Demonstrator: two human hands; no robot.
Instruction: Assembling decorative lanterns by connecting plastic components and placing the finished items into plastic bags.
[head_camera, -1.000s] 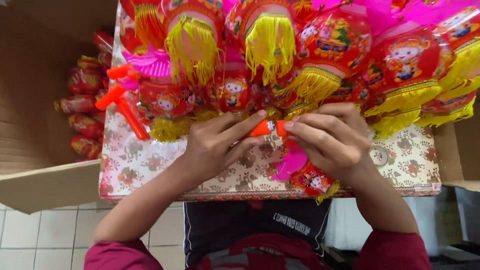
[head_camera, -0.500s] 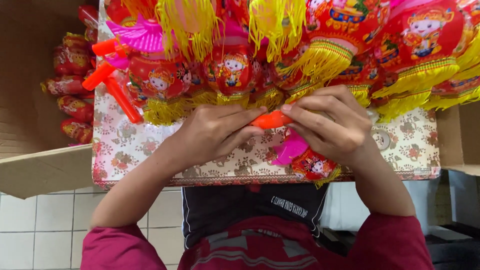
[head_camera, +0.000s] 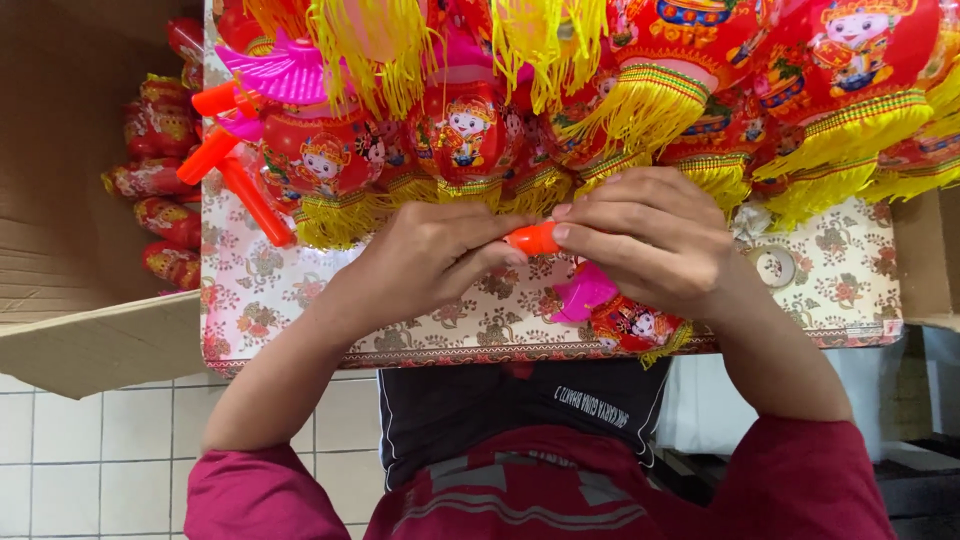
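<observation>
Your left hand (head_camera: 430, 262) and right hand (head_camera: 650, 240) both pinched the short orange handle (head_camera: 533, 238) tight between fingertips, held level above the floral tabletop (head_camera: 280, 300), with the small red lantern (head_camera: 632, 325) tucked under your right palm.

Lanterns (head_camera: 640, 90) behind hands, box (head_camera: 60, 200) left — tape roll (head_camera: 772, 266) rt

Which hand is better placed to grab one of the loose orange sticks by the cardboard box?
Left. The left hand only pinches the orange piece, on the side of the loose orange sticks. The right hand also covers a pink part and small red lantern, farther away.
</observation>
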